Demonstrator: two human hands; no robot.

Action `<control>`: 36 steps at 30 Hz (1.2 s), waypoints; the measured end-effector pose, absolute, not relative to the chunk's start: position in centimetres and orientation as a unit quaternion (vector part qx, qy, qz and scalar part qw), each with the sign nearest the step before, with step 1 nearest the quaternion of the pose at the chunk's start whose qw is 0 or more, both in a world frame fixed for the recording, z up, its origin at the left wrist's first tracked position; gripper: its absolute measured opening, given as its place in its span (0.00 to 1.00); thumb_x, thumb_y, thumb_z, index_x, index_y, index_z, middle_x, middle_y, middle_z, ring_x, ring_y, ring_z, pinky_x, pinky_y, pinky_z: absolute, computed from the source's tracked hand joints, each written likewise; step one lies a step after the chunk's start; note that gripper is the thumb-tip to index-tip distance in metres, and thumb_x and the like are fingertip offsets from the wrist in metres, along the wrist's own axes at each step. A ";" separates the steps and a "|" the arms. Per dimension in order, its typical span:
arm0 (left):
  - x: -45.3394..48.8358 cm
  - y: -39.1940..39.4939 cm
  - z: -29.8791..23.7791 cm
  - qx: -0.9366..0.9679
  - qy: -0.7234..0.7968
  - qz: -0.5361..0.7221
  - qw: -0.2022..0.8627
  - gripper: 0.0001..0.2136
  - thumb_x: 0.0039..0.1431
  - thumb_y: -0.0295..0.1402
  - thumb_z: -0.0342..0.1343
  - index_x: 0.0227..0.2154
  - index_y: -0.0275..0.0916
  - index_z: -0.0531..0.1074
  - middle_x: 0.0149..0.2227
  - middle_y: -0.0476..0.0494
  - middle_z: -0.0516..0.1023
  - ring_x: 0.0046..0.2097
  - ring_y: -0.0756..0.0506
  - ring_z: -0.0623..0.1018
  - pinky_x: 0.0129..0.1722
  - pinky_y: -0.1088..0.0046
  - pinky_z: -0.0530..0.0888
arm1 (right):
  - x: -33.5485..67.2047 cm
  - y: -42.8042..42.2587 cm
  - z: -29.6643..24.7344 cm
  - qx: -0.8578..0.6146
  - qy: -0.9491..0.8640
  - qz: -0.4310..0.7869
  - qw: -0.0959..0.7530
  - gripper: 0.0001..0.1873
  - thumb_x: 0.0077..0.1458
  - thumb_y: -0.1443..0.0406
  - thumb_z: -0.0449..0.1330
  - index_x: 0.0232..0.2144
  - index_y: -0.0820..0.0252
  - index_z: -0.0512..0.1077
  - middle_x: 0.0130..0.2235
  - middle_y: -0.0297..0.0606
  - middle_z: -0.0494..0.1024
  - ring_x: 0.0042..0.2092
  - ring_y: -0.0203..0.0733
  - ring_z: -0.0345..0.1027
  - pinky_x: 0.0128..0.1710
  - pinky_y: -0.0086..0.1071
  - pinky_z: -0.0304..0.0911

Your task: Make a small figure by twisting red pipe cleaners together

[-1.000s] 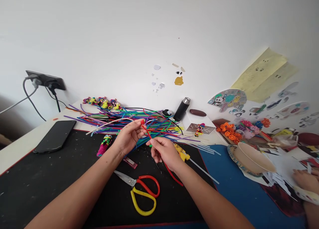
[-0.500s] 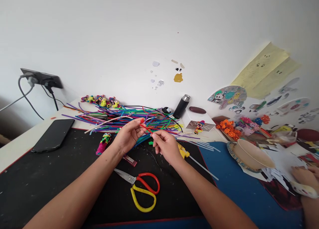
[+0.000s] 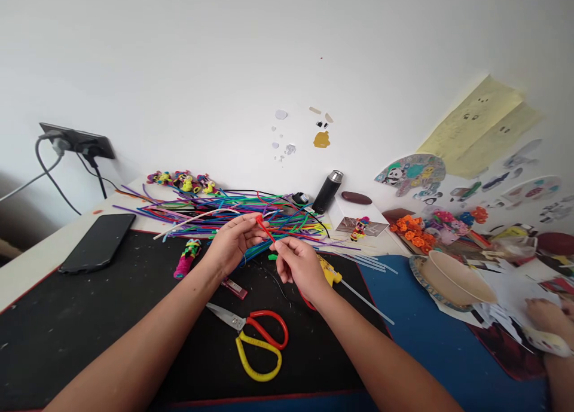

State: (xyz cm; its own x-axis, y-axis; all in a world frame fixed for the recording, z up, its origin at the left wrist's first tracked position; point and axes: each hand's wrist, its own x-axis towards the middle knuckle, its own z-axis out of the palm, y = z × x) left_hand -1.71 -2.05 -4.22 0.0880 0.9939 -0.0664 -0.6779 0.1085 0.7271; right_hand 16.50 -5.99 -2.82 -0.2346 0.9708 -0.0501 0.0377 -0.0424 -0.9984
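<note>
Centre of frame: a thin red fuzzy pipe cleaner (image 3: pixel 267 231) bridges both hands, long axis slanting from upper left to lower right. The left hand (image 3: pixel 235 240), nearer its bunched upper end, pinches there; the right hand (image 3: pixel 298 265), fingertips closed narrowly, grips the straight length below.

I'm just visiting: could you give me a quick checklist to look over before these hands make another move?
1. Red pipe cleaner pinched in the left hand: ok.
2. Right hand gripping it farther along: ok.
3. Stretch between the hands straight: ok.
4. Scissors on the black mat, apart from both hands: ok.
5. Yellow glue gun fully in view: not ok, partly hidden behind the right hand.
6. Glue gun cool: cannot tell.
</note>
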 end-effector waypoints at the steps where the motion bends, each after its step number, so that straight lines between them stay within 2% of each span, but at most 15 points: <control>1: -1.7 -2.1 -4.2 0.273 0.296 0.612 0.681 0.08 0.55 0.26 0.68 0.39 0.33 0.81 0.33 0.39 0.86 0.29 0.47 0.84 0.29 0.76 0.80 | 16.5 -6.0 -2.8 -0.456 -0.555 0.557 0.417 0.21 0.58 0.47 0.63 0.35 0.60 0.75 0.18 0.27 0.72 0.15 0.31 0.61 0.13 0.24 0.47; 7: -1.6 -2.4 -4.2 0.318 0.323 0.614 0.646 0.11 0.53 0.32 0.71 0.39 0.34 0.82 0.36 0.37 0.87 0.30 0.47 0.84 0.30 0.75 0.80 | 16.4 -6.1 -3.3 -0.462 -0.562 0.547 0.414 0.20 0.58 0.48 0.64 0.33 0.60 0.74 0.18 0.27 0.71 0.14 0.31 0.60 0.14 0.24 0.48; 13: -1.5 -2.7 -4.2 0.358 0.338 0.618 0.613 0.21 0.53 0.37 0.71 0.50 0.38 0.82 0.40 0.40 0.88 0.32 0.47 0.83 0.33 0.72 0.80 | 16.2 -6.1 -3.9 -0.462 -0.560 0.547 0.417 0.20 0.59 0.48 0.63 0.34 0.60 0.74 0.18 0.27 0.71 0.14 0.31 0.60 0.14 0.24 0.48; 16: -1.5 -2.7 -4.3 0.368 0.343 0.616 0.606 0.22 0.53 0.38 0.71 0.51 0.38 0.82 0.41 0.39 0.87 0.32 0.46 0.83 0.35 0.70 0.80 | 16.2 -6.0 -4.0 -0.463 -0.555 0.547 0.422 0.19 0.59 0.48 0.63 0.34 0.59 0.74 0.18 0.27 0.71 0.14 0.31 0.60 0.14 0.25 0.49; 21: -1.4 -2.7 -4.4 0.368 0.347 0.612 0.608 0.21 0.53 0.39 0.71 0.48 0.37 0.83 0.40 0.38 0.87 0.33 0.44 0.84 0.36 0.68 0.81 | 16.2 -5.9 -4.0 -0.473 -0.545 0.543 0.428 0.19 0.59 0.48 0.62 0.34 0.60 0.74 0.18 0.27 0.70 0.15 0.31 0.59 0.14 0.24 0.49; 27: -1.1 -2.6 -4.3 0.342 0.347 0.606 0.628 0.15 0.53 0.35 0.70 0.44 0.37 0.84 0.39 0.37 0.87 0.33 0.45 0.84 0.35 0.70 0.81 | 16.2 -5.8 -4.4 -0.479 -0.533 0.545 0.436 0.19 0.58 0.50 0.63 0.35 0.60 0.75 0.17 0.26 0.70 0.15 0.31 0.59 0.15 0.25 0.50; 31: -1.0 -2.6 -4.5 0.323 0.350 0.601 0.642 0.13 0.56 0.32 0.68 0.44 0.36 0.84 0.37 0.38 0.87 0.34 0.45 0.85 0.37 0.70 0.82 | 16.2 -5.6 -4.9 -0.474 -0.532 0.547 0.440 0.18 0.59 0.50 0.63 0.35 0.60 0.75 0.17 0.26 0.69 0.15 0.31 0.59 0.15 0.25 0.50; 36: -0.8 -2.7 -4.5 0.319 0.346 0.593 0.653 0.14 0.57 0.31 0.66 0.46 0.34 0.83 0.41 0.35 0.87 0.35 0.44 0.85 0.37 0.69 0.82 | 16.1 -5.5 -5.5 -0.474 -0.539 0.538 0.441 0.18 0.60 0.50 0.62 0.34 0.60 0.75 0.17 0.26 0.69 0.15 0.31 0.58 0.14 0.25 0.50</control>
State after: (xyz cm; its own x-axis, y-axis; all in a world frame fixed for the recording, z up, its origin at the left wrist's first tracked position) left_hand -0.78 -2.68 -4.48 0.0572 0.9957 -0.0735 -0.5549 0.0929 0.8267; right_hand 16.14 -5.45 -5.49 -0.1614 0.9863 -0.0350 0.0364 -0.0295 -0.9989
